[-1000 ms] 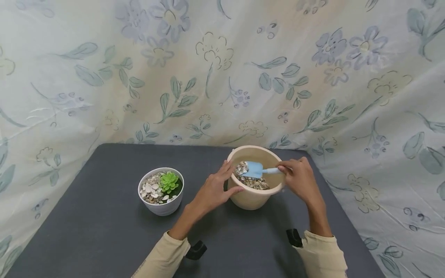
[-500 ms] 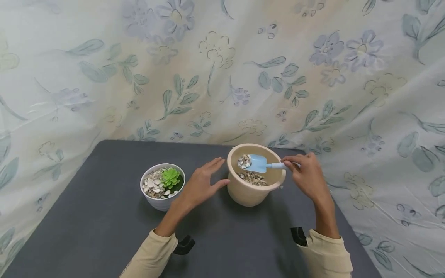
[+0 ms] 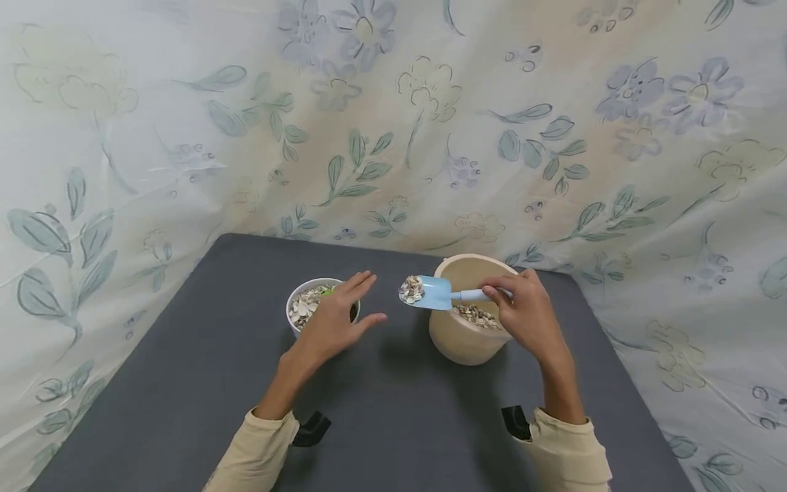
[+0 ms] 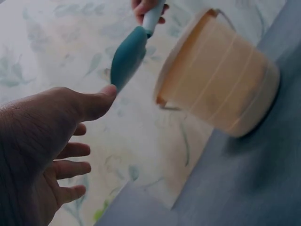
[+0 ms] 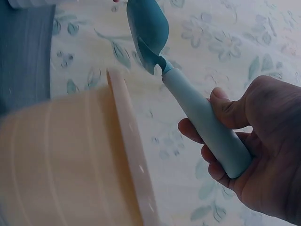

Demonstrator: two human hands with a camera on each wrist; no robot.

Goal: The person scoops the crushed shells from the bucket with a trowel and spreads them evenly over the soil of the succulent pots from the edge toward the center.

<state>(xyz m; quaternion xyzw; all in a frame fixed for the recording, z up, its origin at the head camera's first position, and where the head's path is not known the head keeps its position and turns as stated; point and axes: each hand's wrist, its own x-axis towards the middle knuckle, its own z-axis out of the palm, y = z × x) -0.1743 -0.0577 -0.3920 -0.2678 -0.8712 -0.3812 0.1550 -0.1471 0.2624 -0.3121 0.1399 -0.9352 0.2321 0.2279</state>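
My right hand (image 3: 522, 307) grips the pale handle of a small light-blue trowel (image 3: 435, 294), as the right wrist view also shows. Small shells and pebbles (image 3: 411, 290) lie heaped at the blade's tip. The blade hangs past the left rim of a beige bucket (image 3: 467, 342), which has more pebbles (image 3: 478, 316) inside. Fingers spread and holding nothing, my left hand (image 3: 328, 321) hovers over the right side of a white pot (image 3: 292, 306). That pot bears pale shells (image 3: 304, 305) and a green succulent (image 3: 326, 290), mostly hidden behind the hand.
A dark grey table (image 3: 393, 410) carries both vessels. Floral cloth (image 3: 369, 137) hangs behind it and along its sides. The bucket has a thin wire handle (image 4: 225, 19), seen in the left wrist view.
The right hand has lifted the loaded trowel out of the bucket and carried it left past the rim. My left hand has left the bucket's rim and moved over to the white pot.
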